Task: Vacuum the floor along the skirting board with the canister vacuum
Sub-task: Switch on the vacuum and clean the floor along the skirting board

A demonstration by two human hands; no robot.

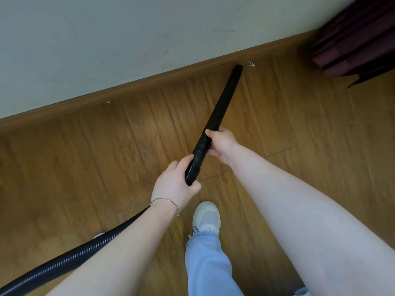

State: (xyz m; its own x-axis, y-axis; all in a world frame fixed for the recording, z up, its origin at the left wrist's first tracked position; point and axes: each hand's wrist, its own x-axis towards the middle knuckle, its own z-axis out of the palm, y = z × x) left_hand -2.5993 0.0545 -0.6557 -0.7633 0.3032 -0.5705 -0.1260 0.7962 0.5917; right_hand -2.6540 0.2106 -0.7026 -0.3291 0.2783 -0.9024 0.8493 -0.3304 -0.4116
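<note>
A black vacuum wand [222, 99] slants from my hands up to the brown skirting board [149, 82], its tip close to the board. My right hand [221, 144] grips the wand's lower end. My left hand [176, 184] grips the ribbed black hose [64, 261] just behind it; the hose runs off under my left arm to the bottom left. Pale crumbs [251, 64] lie on the wooden floor [299, 135] just right of the wand's tip. The canister is out of view.
A grey-white wall [106, 39] rises above the skirting board. A dark maroon curtain [359, 37] hangs at the top right, reaching the floor. A small white speck [108, 102] lies by the board at left. My white shoe [206, 217] and blue trouser leg stand below the hands.
</note>
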